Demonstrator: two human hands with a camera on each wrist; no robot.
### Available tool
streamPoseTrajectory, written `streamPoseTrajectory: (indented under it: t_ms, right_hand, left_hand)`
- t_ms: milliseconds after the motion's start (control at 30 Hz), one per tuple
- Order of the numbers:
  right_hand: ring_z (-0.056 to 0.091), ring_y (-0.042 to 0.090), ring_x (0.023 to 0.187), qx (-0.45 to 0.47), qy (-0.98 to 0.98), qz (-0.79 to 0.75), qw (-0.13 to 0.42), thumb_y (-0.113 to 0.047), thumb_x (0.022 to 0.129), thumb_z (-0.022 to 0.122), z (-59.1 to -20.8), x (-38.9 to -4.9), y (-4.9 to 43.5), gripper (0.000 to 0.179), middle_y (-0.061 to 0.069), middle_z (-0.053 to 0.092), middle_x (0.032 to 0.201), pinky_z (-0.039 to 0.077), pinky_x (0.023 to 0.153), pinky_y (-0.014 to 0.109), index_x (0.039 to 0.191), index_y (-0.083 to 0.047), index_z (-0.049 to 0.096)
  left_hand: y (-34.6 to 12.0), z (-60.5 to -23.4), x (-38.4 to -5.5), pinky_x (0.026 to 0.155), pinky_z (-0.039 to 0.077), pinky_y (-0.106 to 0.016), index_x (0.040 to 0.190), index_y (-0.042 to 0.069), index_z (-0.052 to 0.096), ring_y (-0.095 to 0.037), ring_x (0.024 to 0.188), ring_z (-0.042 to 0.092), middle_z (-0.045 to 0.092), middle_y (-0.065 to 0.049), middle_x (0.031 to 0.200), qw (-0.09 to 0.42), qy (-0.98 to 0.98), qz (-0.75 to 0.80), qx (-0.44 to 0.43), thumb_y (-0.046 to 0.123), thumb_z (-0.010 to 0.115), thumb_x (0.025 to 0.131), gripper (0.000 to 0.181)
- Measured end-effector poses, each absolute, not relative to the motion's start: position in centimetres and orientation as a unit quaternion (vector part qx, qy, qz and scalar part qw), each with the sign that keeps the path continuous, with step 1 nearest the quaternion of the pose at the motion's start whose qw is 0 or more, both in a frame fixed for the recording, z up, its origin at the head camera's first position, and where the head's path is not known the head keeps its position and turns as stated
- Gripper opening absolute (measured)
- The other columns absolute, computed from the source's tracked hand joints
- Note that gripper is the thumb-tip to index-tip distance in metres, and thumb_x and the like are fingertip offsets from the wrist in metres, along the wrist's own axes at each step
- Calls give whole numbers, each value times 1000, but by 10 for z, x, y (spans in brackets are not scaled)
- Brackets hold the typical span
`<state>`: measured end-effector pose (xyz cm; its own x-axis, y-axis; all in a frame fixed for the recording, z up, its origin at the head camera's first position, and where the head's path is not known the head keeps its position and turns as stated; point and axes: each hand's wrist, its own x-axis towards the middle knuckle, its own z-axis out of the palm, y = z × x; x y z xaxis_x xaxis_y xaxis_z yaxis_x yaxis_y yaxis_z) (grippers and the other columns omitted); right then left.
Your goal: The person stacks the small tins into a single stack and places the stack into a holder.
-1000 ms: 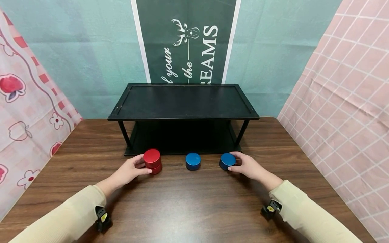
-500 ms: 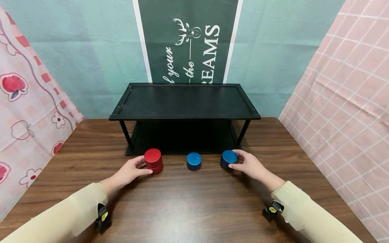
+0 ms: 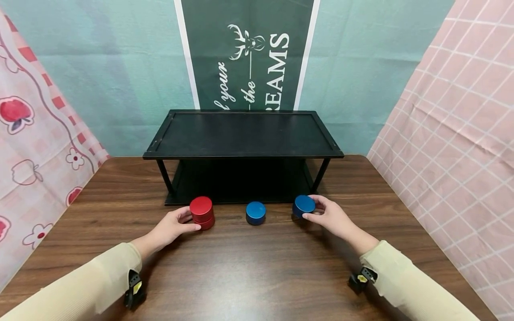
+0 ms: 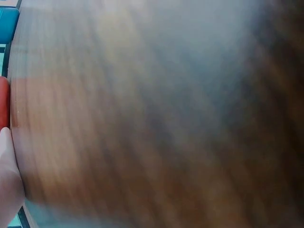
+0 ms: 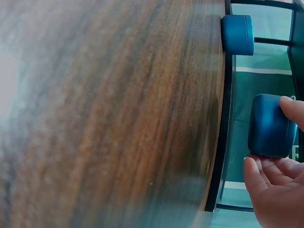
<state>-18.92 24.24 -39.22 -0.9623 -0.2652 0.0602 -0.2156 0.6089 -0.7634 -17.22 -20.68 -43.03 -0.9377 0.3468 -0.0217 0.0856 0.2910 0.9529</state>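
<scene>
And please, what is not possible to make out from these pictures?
Left wrist view: the left hand and stacked red tins, mostly cut off by the left edge; wooden tabletop, blurred.
Head view: start of the lettering on the dark-green banner, behind the black shelf.
Head view: part of the right hand, behind its blue tin.

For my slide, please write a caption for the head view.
The left hand grips a red cylinder, the right hand a blue cylinder; another blue cylinder stands between them.

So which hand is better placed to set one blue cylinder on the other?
Probably the right hand: it holds a blue cylinder raised off the table, with the other blue cylinder to its left. The left hand grips the red stack.
</scene>
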Motion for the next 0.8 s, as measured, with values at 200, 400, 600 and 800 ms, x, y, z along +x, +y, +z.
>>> streamPoseTrajectory:
  t_ms: [200,400,600,800]
  right_hand:
    - [61,32,101,-124,889,-441,17,-20,83,72,-388,-187,239,57,24,55,120,52,83,36,127,7,47]
    - [61,29,100,-122,891,-438,0,-22,83,72,-385,-187,236,58,20,57,117,51,84,37,129,3,48]
    - [60,28,98,-127,890,-438,-17,-22,83,72,-382,-188,234,57,18,58,111,50,86,41,129,2,48]
    - [60,29,99,-120,890,-439,-22,-24,84,71,-378,-188,232,57,19,58,112,50,86,42,131,0,47]
  left_hand:
    - [-208,-430,-172,101,37,-41,131,-7,44,-37,124,43,50,-23,130,114,794,581,140,14,71,83,58]
    - [-209,-430,-172,100,39,-41,132,-6,45,-37,123,44,50,-23,130,112,796,577,146,15,70,84,58]
    - [-209,-430,-172,100,39,-40,131,-5,45,-36,124,44,50,-22,130,114,795,579,144,15,70,84,57]
    - [-209,-430,-173,100,38,-42,131,-6,45,-36,123,44,50,-22,130,115,794,579,143,15,70,84,57]
